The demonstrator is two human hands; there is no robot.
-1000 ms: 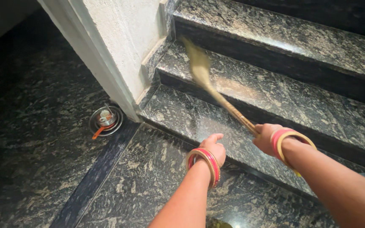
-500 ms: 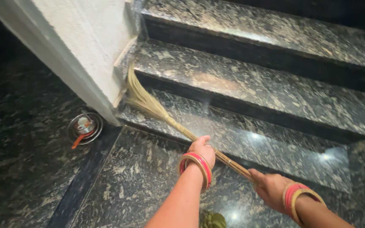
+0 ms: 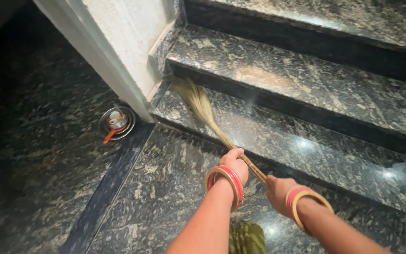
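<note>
Both of your hands are clamped on the broom: your left hand grips higher up its handle, your right hand at the end. Its bristles lie on the lowest step, at that step's left end against the wall. A small metal dish sits on the floor by the wall's corner.

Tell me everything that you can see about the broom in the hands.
The broom is a bundle of pale, straw-like grass, bound tightly into a thin stick-like handle. It lies slanted, its brush fanned out and slightly blurred on the lowest dark stone step, in the corner beside the white wall. The left hand grips the handle higher up, and the right hand grips its lower end.
</note>
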